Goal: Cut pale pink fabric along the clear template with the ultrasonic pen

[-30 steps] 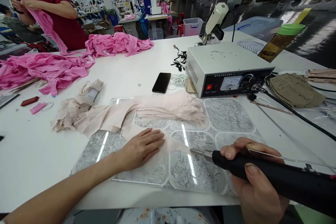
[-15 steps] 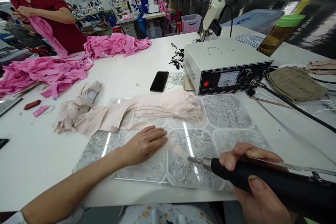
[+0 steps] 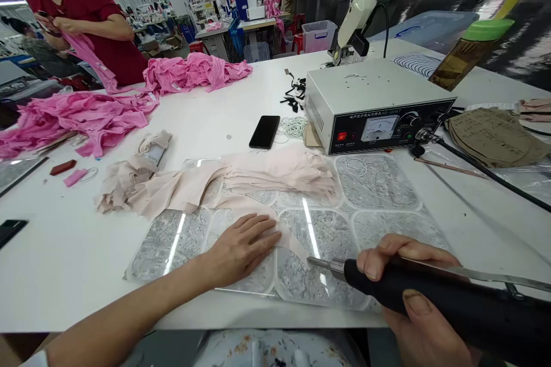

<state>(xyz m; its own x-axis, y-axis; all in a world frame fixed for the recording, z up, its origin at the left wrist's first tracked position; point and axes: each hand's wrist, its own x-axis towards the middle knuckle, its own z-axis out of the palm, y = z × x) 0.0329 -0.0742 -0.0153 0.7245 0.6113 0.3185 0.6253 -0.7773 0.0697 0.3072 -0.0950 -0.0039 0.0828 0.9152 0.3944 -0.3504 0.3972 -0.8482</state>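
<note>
My left hand (image 3: 242,247) lies flat, fingers stretched out, pressing a pale pink fabric piece (image 3: 258,180) onto a scratched glass cutting plate (image 3: 379,192). My right hand (image 3: 413,304) is wrapped round a black hand-held cutting tool (image 3: 434,297). Its metal tip (image 3: 316,262) touches the fabric's edge just right of my left fingers. A cable (image 3: 482,175) runs from the tool's white control box (image 3: 374,106) behind the plate.
A black phone (image 3: 264,132) and a coil of white elastic (image 3: 293,126) lie behind the fabric. Pink garments (image 3: 86,117) pile at the left, where a person in red (image 3: 90,17) handles one. Brown paper patterns (image 3: 495,135) sit at the right.
The tool tip has slid a little down and left along the fabric edge toward me. My left hand stays flat on the fabric; the view shifted slightly.
</note>
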